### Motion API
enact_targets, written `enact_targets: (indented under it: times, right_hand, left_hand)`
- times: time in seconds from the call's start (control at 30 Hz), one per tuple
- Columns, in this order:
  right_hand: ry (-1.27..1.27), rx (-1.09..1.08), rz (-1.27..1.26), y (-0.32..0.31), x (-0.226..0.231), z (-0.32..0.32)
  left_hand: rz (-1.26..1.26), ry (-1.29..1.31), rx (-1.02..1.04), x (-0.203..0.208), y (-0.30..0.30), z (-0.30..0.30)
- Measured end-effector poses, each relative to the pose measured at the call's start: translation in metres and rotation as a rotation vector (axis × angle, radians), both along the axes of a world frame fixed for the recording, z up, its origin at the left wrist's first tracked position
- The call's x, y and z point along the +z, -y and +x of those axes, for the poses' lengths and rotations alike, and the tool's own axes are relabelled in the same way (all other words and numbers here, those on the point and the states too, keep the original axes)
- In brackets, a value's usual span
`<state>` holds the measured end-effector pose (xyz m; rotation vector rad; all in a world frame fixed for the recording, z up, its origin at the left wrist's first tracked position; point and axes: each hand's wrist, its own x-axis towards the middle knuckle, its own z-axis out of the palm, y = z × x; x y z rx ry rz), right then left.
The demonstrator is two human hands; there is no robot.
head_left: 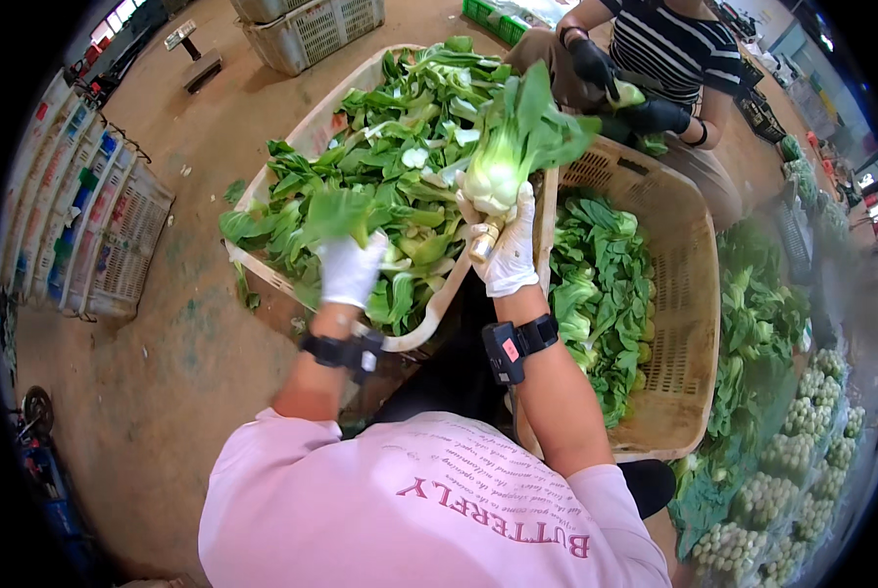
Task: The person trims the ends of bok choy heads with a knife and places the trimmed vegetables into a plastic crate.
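Observation:
My right hand [511, 257], in a white glove, is closed round the base of a bok choy [495, 181] whose leaves point up and away. Against the same palm lies a short tan handle [485, 238]; whatever it belongs to is hidden. My left hand [353, 269], also gloved in white, is smeared by motion above the left crate [429, 328]. A blurred green bok choy leaf [341, 214] is at its fingers and appears gripped. Loose leaves and trimmings [390, 147] fill that crate. Beside my right forearm, a second crate [684, 363] holds bok choy [601, 284] laid in rows.
Across the right crate a person in a striped shirt [669, 49] works with black gloves [655, 115] on a vegetable. Stacked crates [86, 216] stand at left, more crates [312, 37] at the back. Bagged bok choy [787, 470] lies at right. A scale [199, 67] stands far left.

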<state>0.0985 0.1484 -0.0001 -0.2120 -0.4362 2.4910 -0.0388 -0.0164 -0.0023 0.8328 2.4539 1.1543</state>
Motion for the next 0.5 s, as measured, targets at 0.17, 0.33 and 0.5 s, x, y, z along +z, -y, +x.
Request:
enact_targets:
  times: [0.17, 0.33, 0.5]
  right_hand:
    - [0.552, -0.253, 0.607, 0.024, 0.003, -0.01]
    - [0.464, -0.367, 1.407, 0.048, -0.01, -0.019]
    - [0.701, -0.499, 1.363, 0.054, -0.001, -0.007]
  left_hand:
    - [0.201, -0.424, 0.074, 0.022, 0.028, -0.029]
    - [0.797, 0.619, -0.124, 0.0, -0.003, 0.02]
    - [1.08, 1.007, 0.103, -0.018, -0.006, 0.027]
